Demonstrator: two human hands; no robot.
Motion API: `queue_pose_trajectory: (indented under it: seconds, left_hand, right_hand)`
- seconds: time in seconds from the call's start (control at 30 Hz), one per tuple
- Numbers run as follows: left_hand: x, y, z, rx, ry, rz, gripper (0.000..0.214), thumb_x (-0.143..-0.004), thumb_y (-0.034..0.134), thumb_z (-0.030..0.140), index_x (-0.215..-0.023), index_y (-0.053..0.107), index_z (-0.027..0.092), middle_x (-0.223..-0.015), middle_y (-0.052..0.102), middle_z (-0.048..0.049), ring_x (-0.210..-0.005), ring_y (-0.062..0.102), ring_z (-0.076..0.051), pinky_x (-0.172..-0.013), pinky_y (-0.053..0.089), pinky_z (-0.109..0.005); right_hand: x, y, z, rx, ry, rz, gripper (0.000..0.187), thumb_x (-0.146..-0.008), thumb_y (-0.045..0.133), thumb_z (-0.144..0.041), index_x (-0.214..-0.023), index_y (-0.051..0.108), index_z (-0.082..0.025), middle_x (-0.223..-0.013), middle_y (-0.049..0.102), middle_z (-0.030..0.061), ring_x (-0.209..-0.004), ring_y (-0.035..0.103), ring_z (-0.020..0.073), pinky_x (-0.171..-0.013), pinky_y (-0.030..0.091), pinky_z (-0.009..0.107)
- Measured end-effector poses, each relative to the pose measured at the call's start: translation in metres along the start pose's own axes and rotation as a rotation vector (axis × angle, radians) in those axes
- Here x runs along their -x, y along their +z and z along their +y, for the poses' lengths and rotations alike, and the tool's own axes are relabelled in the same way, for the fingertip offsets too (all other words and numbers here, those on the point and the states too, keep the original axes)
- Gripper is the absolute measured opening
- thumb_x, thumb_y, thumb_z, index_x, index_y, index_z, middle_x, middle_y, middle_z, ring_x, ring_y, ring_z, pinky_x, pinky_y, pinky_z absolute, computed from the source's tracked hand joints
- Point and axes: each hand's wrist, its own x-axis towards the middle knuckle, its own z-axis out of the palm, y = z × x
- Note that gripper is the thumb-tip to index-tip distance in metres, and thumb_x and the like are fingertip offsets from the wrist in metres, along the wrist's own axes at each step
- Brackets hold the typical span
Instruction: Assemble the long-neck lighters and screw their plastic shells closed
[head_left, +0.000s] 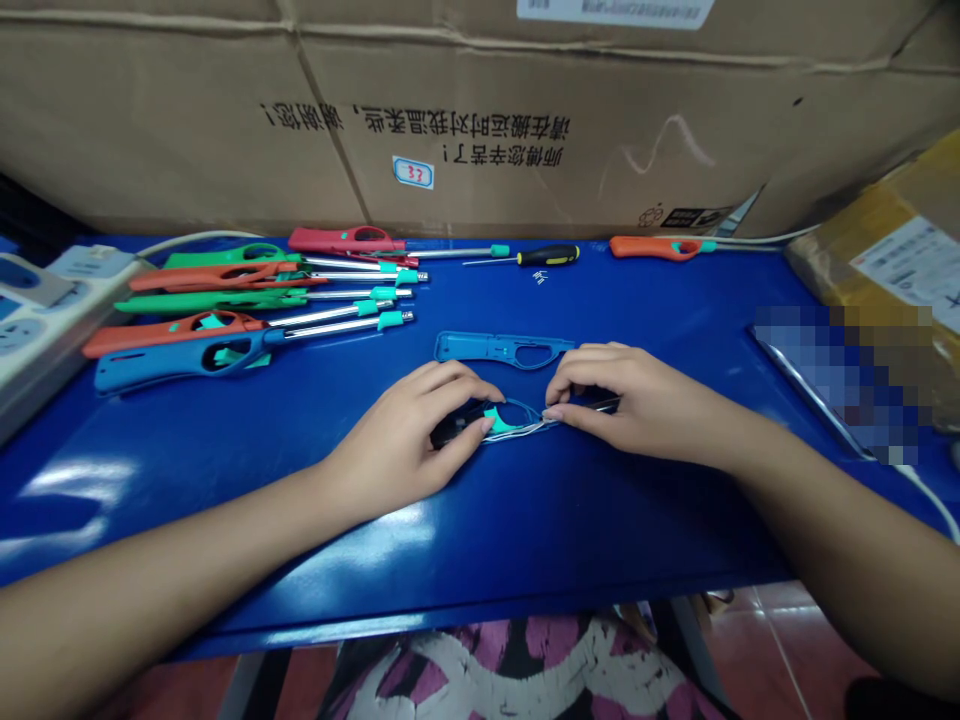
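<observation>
Now, left hand [420, 435]: you have it curled palm-down on the table, thumb and fingertips pinching the dark left end of the lighter insides [496, 418]
Right hand [637, 400]: palm down, thumb and forefinger pressed together on the thin metal tube [604, 405] at the right end of those insides
Lighter insides: lying flat near the middle of the table, right between your two hands; black block on the left, teal trigger piece in the middle, thin wires looping right towards the tube
Blue shell [499, 348]: an open half casing, flat and lengthwise left to right, just beyond your fingers; whether your right knuckles touch its right end, you cannot tell from here
Lighter row [247, 300]: far left, a stack of long lighters with green, orange, red and blue handles, metal nozzles pointing right
Screwdriver [551, 255]: black and yellow handle, far middle, shaft pointing left
Orange lighter [660, 247]: on its own, far right, close to the box
Power strip [37, 310]: white, at the left edge
Cardboard box [480, 110]: runs along the far side, its printing upside down to you
Parcel [892, 250]: brown and taped, far right
Table [525, 530]: glossy blue, catching the light near your left forearm
</observation>
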Motion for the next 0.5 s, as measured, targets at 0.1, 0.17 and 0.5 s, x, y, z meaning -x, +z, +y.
queue_pose_trajectory:
  seconds: [0.1, 0.17, 0.5]
  left_hand:
    - [-0.0001, 0.0009, -0.0021, 0.012, 0.006, 0.003, 0.022, -0.099, 0.055, 0.027, -0.117, 0.066, 0.02, -0.113, 0.067, -0.0082, -0.101, 0.062, -0.021, -0.089, 0.051, -0.037]
    - [-0.0004, 0.0013, -0.0033, 0.023, 0.008, 0.005, 0.022, -0.099, 0.055, 0.027, -0.116, 0.066, 0.02, -0.113, 0.067, -0.0073, -0.1, 0.062, -0.02, -0.09, 0.051, -0.036]
    - [0.0026, -0.0029, 0.0021, -0.058, 0.064, 0.051, 0.017, -0.096, 0.061, 0.028, -0.109, 0.066, 0.02, -0.111, 0.065, -0.0082, -0.1, 0.06, -0.021, -0.09, 0.049, -0.037]
  right_hand:
    - [-0.0032, 0.0051, -0.0015, -0.061, 0.019, 0.018, 0.012, -0.091, 0.07, -0.03, -0.085, 0.068, -0.021, -0.085, 0.072, 0.0012, -0.082, 0.062, 0.0164, -0.079, 0.043, 0.033]
    - [-0.0044, 0.0075, -0.0028, -0.101, 0.031, 0.02, 0.013, -0.091, 0.07, -0.028, -0.081, 0.068, -0.02, -0.083, 0.071, 0.0009, -0.08, 0.061, 0.0157, -0.078, 0.044, 0.032]
    - [-0.0029, 0.0083, -0.0082, -0.126, 0.111, 0.044, 0.015, -0.089, 0.07, -0.024, -0.076, 0.066, -0.02, -0.078, 0.069, 0.0012, -0.079, 0.06, 0.016, -0.075, 0.045, 0.031]
